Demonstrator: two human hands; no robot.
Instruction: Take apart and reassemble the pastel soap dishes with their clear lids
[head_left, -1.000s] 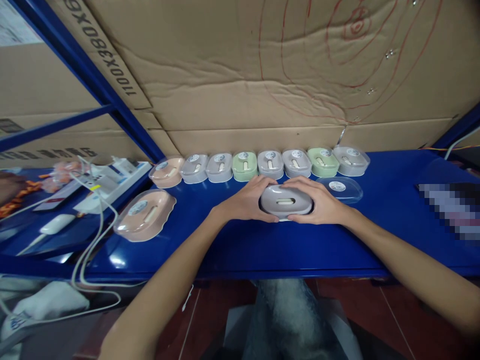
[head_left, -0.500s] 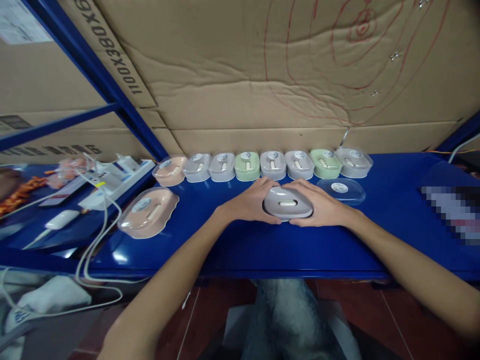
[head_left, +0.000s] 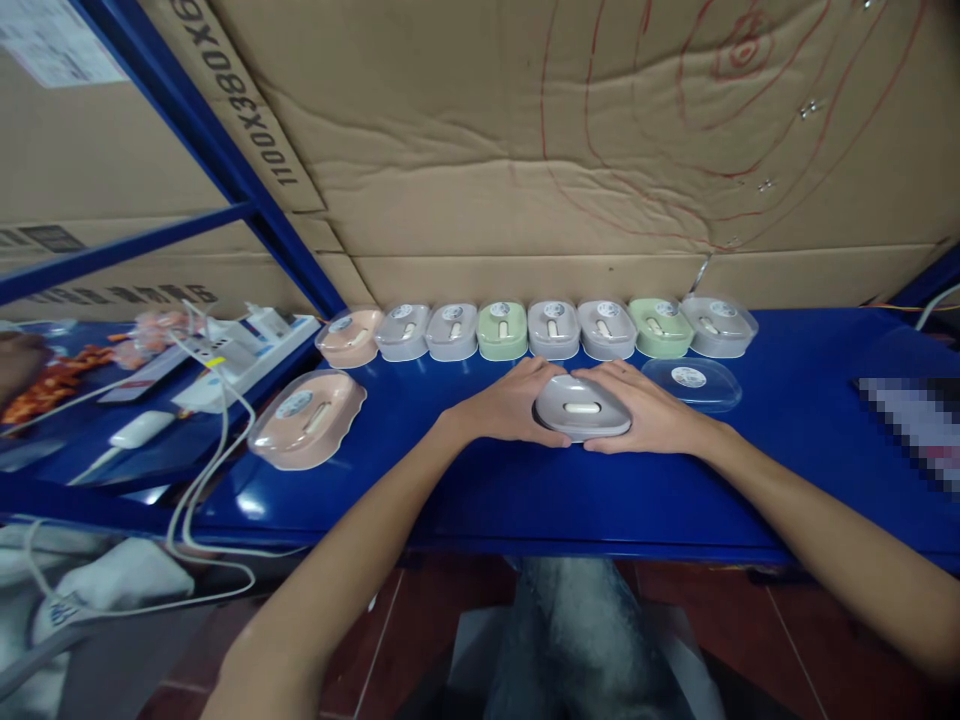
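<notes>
Both my hands are wrapped round a grey rounded plastic box over the blue table. On its top is a slot with a white bar in it. My left hand grips the left side, and my right hand grips the right side. Thumbs press low on the near edge, while the other fingers curl behind the far edge. Just behind my right hand, a clear lid with a round sticker lies on the table. Whether the grey box touches the table, I cannot tell.
Along the back stands a row of pink, grey and green boxes under clear lids. A pink lidded box sits at the left. Further left are cables, a power strip and another person's blurred hand. Cardboard walls the back.
The view has shifted slightly, so the scene sits a little further right. Both hands keep the same hold on the grey box.
</notes>
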